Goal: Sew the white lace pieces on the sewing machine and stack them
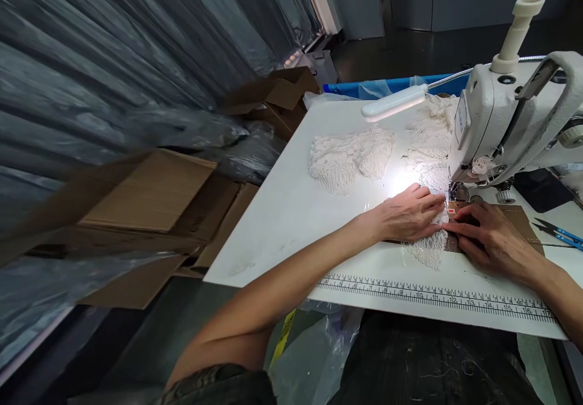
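Observation:
A strip of white lace (427, 252) lies under the needle area of the white sewing machine (478, 119). My left hand (412, 214) lies flat over the lace, just left of the needle, fingers stretched forward and pressing on it. From the right, my right hand (489, 235) rests on a brown cardboard piece (514, 217), fingers apart, its index fingertip touching the lace edge. A small red-and-white mark (451, 211) shows on the brown piece between my hands. The stitching spot is partly hidden by my fingers and the machine head.
Another lace piece (350, 156) lies on the white table (282, 229), with more lace (432, 122) behind the needle. Blue thread snips (560, 233) lie at the right. A lamp (394, 102) hangs overhead. A printed ruler (432, 296) runs along the front edge. Cardboard boxes (150, 189) stand left.

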Demonstrator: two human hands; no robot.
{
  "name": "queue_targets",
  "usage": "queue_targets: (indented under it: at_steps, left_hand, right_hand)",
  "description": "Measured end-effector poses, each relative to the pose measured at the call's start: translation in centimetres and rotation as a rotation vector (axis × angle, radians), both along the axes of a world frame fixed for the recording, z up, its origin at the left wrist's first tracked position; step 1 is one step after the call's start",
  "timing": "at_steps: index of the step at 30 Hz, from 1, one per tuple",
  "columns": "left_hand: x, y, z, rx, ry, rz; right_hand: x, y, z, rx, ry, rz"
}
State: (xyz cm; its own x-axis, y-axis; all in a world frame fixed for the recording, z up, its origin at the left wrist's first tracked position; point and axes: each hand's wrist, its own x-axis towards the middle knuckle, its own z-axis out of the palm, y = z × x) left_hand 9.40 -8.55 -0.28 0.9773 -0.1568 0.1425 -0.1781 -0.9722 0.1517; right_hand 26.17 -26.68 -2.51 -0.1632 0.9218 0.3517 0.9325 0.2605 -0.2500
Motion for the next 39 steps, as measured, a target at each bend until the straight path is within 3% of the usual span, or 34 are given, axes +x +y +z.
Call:
queue_targets:
  at_steps: [13, 23, 30, 39]
  left_hand:
    - [-0.2, -1.5, -0.1, 0.134, 0.066, 0.158]
    - [0.4, -0.5, -0.5, -0.037, 0.079, 0.163]
    - [0.3, -0.4, -1.5, -0.049, 0.005, 0.143]
    - [0.4, -1.0, -1.4, -0.007, -0.009, 0.177]
  right_hand:
    - [0.2, 0.2, 0.3, -0.007, -0.046, -0.041]
    - [0.4, 0.1, 0.0, 0.038, 0.000, -0.094]
    - [0.4, -0.1, -0.4, 0.049, 0.032, -0.093]
    - [0.6, 0.1, -0.4, 0.062, 0.008, -0.091]
